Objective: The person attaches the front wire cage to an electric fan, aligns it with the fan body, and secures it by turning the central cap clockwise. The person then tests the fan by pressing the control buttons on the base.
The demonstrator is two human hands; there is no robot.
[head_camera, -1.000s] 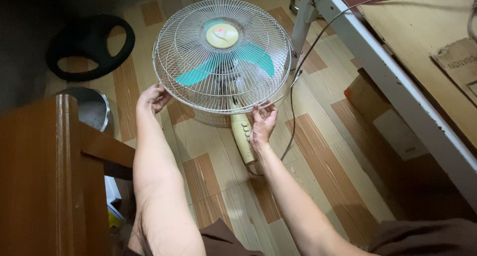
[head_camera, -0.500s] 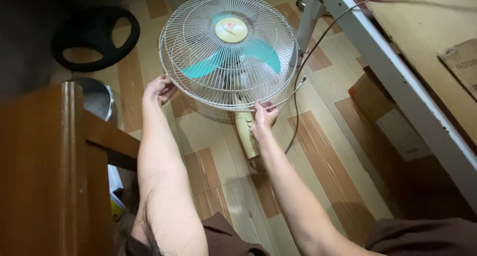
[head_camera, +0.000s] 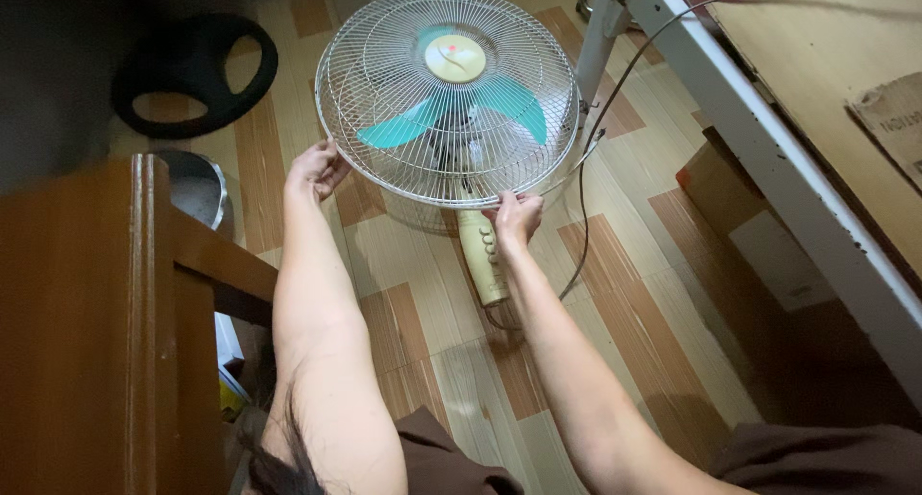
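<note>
the left hand [head_camera: 317,171] and right hand [head_camera: 519,215] each grip the rim of a round white wire fan guard [head_camera: 448,96], left edge and lower edge. behind its thin radial wires sit teal plastic blades [head_camera: 403,128] and a cream hub. the fan stands on a wood-patterned floor [head_camera: 413,313], its cream post [head_camera: 483,260] below. a black ring [head_camera: 195,72] lies at the upper left.

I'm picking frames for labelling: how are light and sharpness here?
Head view: fan guard sharp and evenly lit, both the left hand and right hand crisp; top-left corner by the black ring falls into deep shadow; near wooden post soft.
</note>
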